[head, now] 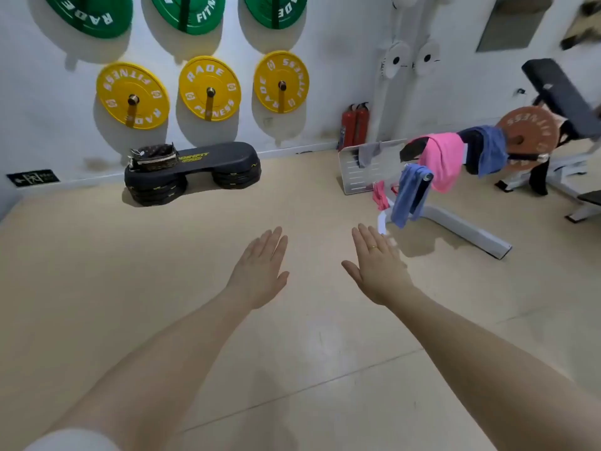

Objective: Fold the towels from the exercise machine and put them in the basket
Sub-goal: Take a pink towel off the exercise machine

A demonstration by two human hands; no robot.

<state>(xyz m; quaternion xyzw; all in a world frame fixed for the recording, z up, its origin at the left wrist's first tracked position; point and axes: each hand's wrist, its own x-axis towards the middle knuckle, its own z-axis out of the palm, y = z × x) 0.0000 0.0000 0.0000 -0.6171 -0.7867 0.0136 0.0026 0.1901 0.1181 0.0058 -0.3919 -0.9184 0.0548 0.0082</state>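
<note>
Several towels hang on the exercise machine [455, 222] at the right: a pink towel [445, 157], a blue towel [408, 193], a darker blue towel [492, 148], a grey one [367, 154] and a small pink one [380, 195] near the floor. A dark patterned basket [154, 156] sits on the black step platform [208, 161] against the wall at the left. My left hand [260, 271] and my right hand [379, 265] are stretched out flat over the floor, fingers straight, holding nothing, well short of the towels.
Yellow weight plates [209, 87] and green ones hang on the white wall. Two red fire extinguishers [354, 125] stand in the corner. An orange plate [528, 131] is loaded on the machine, below a black padded bench [559, 92]. Beige floor lies between me and everything.
</note>
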